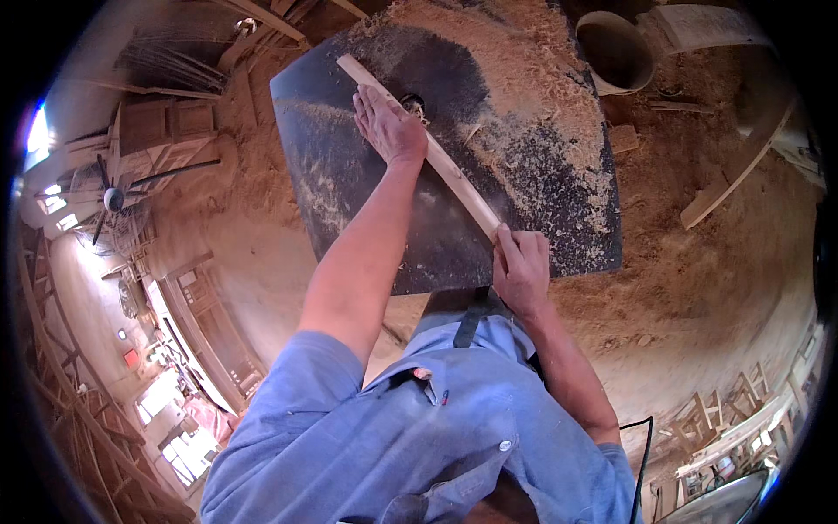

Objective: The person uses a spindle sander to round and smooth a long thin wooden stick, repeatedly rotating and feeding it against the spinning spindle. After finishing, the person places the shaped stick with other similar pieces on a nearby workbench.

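Observation:
A long, pale wooden strip (458,182) lies slantwise across a dark machine table (340,188), its far end up and to the left. Against the far half of the strip rests my left hand (390,127), palm down with the fingers stretched out; its thumb is hidden. The near end of the strip, by the table's front edge, is pinched between the thumb and fingers of my right hand (522,269). Beside my left hand, a round opening (413,107) in the table holds shavings; what sits inside it cannot be made out.
Sawdust and shavings (524,65) cover the table's far right side and spread over the floor. Past its right corner stands a large round bin (614,54). A curved board (733,179) lies to the right. A fan (113,199) and wooden cabinets (161,127) are at left.

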{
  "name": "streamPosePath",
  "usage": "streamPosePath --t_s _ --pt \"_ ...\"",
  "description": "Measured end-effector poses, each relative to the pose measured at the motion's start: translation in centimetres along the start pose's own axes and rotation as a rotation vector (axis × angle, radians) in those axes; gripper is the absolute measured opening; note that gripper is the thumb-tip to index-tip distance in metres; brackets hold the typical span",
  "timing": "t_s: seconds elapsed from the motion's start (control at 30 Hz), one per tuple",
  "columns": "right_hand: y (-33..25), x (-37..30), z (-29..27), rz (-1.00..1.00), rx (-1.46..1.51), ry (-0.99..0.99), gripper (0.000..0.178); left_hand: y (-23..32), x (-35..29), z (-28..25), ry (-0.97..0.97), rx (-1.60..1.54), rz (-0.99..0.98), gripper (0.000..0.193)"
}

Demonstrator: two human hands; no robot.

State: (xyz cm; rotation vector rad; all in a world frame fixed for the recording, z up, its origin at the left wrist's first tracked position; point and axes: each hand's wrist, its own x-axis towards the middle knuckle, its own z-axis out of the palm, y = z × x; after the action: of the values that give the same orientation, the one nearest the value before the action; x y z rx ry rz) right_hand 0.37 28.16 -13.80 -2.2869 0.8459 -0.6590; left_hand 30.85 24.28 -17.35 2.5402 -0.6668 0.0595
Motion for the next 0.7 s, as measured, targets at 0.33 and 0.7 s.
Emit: streamPosePath --t_s 0.33,0.7 --pt "-0.5 -0.2 -0.2 0.040 -0.013 0.003 0.042 -3.9 12.4 1.7 -0.067 0.035 -0.061 0.062" --pt "-0.1 2.7 0.9 0.014 -0.008 -0.013 0.044 -4.1 14.3 2.5 0.065 -0.035 -0.071 0.064"
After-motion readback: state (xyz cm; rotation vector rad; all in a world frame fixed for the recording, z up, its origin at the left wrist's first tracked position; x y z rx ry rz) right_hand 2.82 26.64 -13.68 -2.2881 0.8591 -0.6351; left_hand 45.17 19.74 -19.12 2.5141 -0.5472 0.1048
